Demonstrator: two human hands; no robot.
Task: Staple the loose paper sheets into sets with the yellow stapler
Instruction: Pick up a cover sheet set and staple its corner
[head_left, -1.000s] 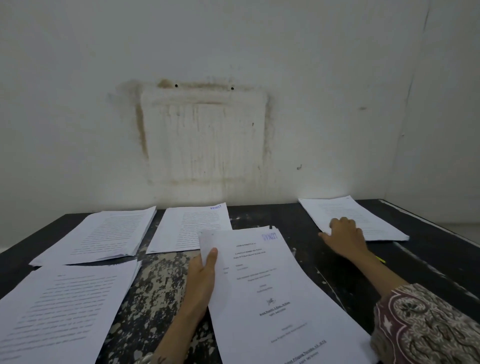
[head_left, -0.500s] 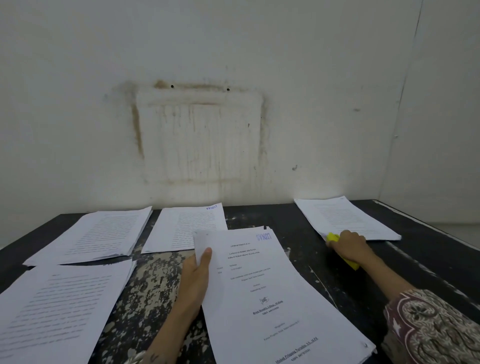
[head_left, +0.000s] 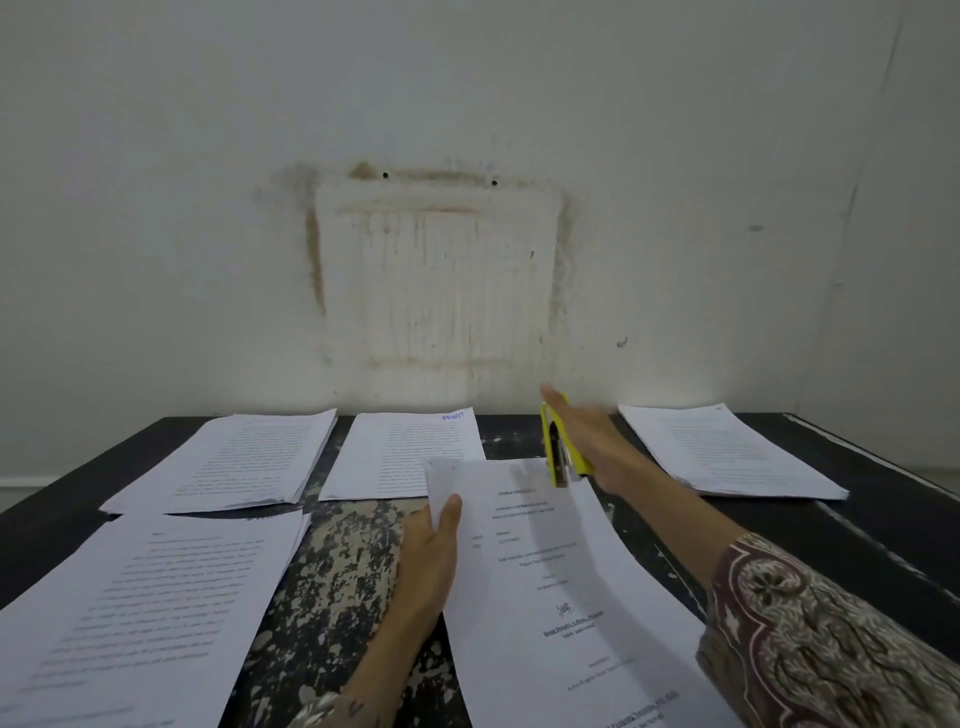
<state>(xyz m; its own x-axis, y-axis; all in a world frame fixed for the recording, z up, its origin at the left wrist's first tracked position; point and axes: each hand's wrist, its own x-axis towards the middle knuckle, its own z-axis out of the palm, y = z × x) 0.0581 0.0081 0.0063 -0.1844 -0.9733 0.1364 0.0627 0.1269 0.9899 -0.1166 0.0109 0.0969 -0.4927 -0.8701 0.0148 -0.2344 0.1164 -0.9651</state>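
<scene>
The left hand (head_left: 426, 566) pinches the limp, light sheets (head_left: 561, 597) by their left edge — the right hand (head_left: 597, 441) grips the stiff stapler (head_left: 560, 447) at their far right corner, where thin paper may buckle.

The right hand (head_left: 592, 441) is smeared by motion, so its fingers cannot be counted, and it covers much of the yellow stapler (head_left: 560, 448). The stapler's lower end is blurred where it meets the far right corner of the held sheets (head_left: 561, 597); whether it bites the paper cannot be told. The left hand (head_left: 426, 566) hides its fingers under those sheets. The near left stack (head_left: 135, 613) and the held sheets run off the bottom edge. Printed text everywhere is too small to read.
</scene>
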